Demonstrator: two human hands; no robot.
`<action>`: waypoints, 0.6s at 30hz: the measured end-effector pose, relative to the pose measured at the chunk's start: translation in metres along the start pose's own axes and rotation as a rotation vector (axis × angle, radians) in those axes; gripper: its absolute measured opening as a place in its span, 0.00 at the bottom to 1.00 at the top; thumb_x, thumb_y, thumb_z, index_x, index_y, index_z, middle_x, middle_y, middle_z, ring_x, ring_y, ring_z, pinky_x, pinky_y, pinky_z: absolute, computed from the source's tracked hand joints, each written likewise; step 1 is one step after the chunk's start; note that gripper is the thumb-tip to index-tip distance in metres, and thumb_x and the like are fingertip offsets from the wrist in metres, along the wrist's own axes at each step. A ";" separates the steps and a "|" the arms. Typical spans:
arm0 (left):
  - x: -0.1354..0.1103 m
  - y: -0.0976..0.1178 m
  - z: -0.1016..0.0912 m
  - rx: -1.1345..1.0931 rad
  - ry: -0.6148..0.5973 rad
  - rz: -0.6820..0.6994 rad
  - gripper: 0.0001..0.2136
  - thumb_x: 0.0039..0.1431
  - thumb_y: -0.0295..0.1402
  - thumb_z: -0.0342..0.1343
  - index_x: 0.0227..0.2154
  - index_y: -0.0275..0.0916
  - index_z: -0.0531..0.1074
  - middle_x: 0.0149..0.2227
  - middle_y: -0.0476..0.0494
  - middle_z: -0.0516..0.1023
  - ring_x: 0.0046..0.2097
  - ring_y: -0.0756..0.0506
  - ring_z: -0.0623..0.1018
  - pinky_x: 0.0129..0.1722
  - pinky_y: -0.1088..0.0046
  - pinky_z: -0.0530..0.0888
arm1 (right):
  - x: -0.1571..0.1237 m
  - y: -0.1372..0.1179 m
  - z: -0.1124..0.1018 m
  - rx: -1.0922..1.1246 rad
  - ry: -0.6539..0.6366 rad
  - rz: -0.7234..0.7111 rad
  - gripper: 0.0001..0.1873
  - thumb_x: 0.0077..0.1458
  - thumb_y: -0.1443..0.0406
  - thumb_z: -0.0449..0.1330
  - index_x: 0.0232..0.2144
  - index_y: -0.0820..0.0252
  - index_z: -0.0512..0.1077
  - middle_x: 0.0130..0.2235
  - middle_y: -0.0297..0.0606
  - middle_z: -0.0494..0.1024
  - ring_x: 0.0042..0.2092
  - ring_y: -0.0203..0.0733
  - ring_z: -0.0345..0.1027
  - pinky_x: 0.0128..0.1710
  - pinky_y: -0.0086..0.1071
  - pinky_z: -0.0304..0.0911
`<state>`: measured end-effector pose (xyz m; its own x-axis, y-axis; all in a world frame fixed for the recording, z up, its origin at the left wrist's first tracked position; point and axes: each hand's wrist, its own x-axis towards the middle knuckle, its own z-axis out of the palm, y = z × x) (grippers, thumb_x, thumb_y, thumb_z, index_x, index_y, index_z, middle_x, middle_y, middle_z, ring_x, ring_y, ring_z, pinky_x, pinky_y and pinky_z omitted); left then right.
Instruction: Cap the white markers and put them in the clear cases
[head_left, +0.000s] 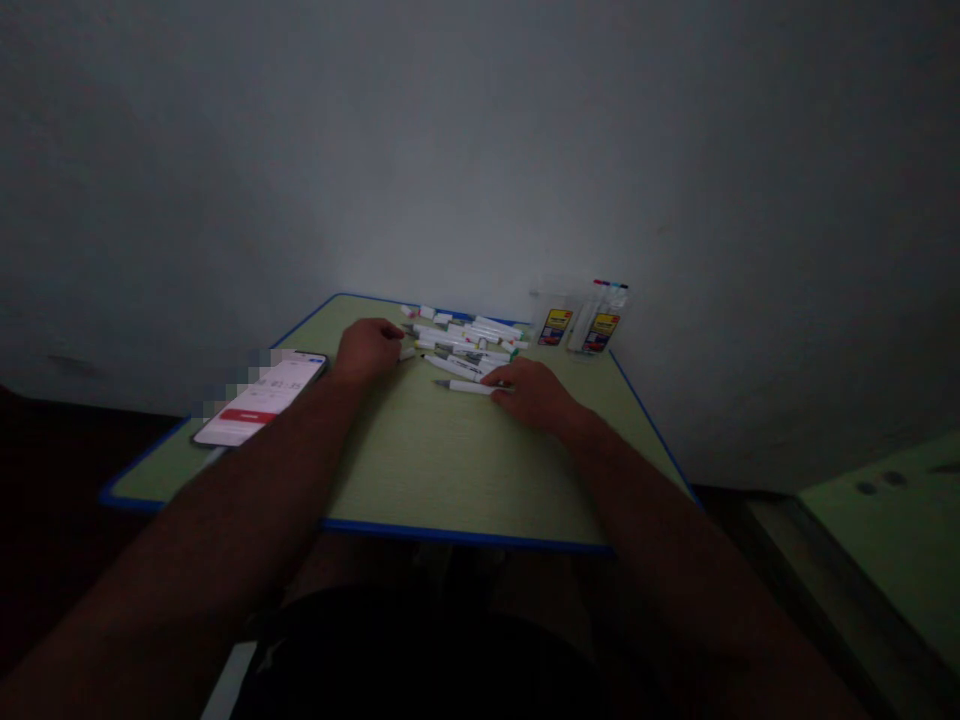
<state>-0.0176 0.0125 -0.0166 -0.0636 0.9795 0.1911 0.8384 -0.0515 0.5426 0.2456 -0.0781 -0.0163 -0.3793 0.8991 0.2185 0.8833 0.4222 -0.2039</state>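
Between the thumb and fingers of my right hand (531, 392) is a white marker (466, 386), low over the table or resting on it. Its grey tip, without a cap, points left. My left hand (370, 348) is at the left end of the marker pile, fingers curled together; what they hold, if anything, is hidden. Close to those fingertips is a small white cap (407, 354). Several white markers (469, 340) lie in a loose heap between and beyond my hands, a few with coloured ends. Loose white caps (426, 312) are scattered along the heap's far side.
A phone (259, 400) with a lit screen lies on the left of the green, blue-edged table (450, 470). At the back right stand a clear marker case (553, 325) and a second case (600, 325) holding several markers. A grey wall (465, 150) rises behind the table.
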 end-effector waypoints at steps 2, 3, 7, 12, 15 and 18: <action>0.002 -0.003 0.002 0.041 -0.028 0.000 0.15 0.54 0.28 0.58 0.44 0.40 0.82 0.48 0.38 0.84 0.51 0.38 0.80 0.54 0.63 0.73 | 0.000 0.000 0.001 -0.009 -0.003 -0.007 0.17 0.57 0.68 0.62 0.48 0.55 0.81 0.45 0.39 0.83 0.47 0.44 0.74 0.50 0.36 0.64; 0.002 -0.004 0.003 0.055 -0.033 0.002 0.15 0.54 0.28 0.58 0.44 0.40 0.83 0.48 0.38 0.84 0.50 0.38 0.80 0.54 0.63 0.74 | 0.000 0.001 0.001 -0.013 0.001 -0.010 0.16 0.57 0.68 0.62 0.47 0.55 0.81 0.45 0.39 0.83 0.47 0.44 0.74 0.50 0.36 0.64; 0.003 -0.005 0.004 0.084 -0.030 0.006 0.15 0.54 0.29 0.59 0.44 0.39 0.82 0.48 0.38 0.84 0.49 0.38 0.80 0.53 0.64 0.74 | 0.000 0.001 0.003 -0.012 -0.002 -0.008 0.16 0.56 0.67 0.64 0.47 0.56 0.81 0.43 0.39 0.84 0.45 0.43 0.75 0.47 0.34 0.64; 0.002 -0.005 0.004 0.127 -0.041 0.020 0.14 0.55 0.30 0.59 0.44 0.39 0.82 0.48 0.37 0.83 0.50 0.37 0.80 0.53 0.63 0.74 | 0.000 -0.001 0.002 -0.002 -0.009 0.006 0.15 0.55 0.67 0.65 0.46 0.58 0.81 0.44 0.39 0.84 0.44 0.43 0.75 0.46 0.34 0.64; 0.002 -0.006 0.004 0.125 -0.042 0.032 0.13 0.56 0.29 0.58 0.43 0.39 0.82 0.48 0.35 0.83 0.50 0.37 0.80 0.52 0.62 0.74 | 0.000 -0.004 0.000 0.001 -0.021 0.028 0.15 0.55 0.66 0.66 0.46 0.57 0.81 0.43 0.39 0.84 0.44 0.43 0.75 0.45 0.34 0.64; 0.002 -0.006 0.004 0.122 -0.033 0.036 0.13 0.56 0.29 0.58 0.43 0.38 0.82 0.49 0.34 0.83 0.51 0.36 0.80 0.52 0.61 0.74 | 0.000 -0.007 -0.001 0.005 -0.030 0.057 0.15 0.55 0.66 0.66 0.46 0.57 0.81 0.43 0.39 0.84 0.43 0.43 0.75 0.45 0.34 0.64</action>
<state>-0.0206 0.0160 -0.0232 -0.0161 0.9834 0.1806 0.8998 -0.0645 0.4315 0.2399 -0.0816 -0.0136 -0.3369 0.9246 0.1779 0.9022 0.3710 -0.2200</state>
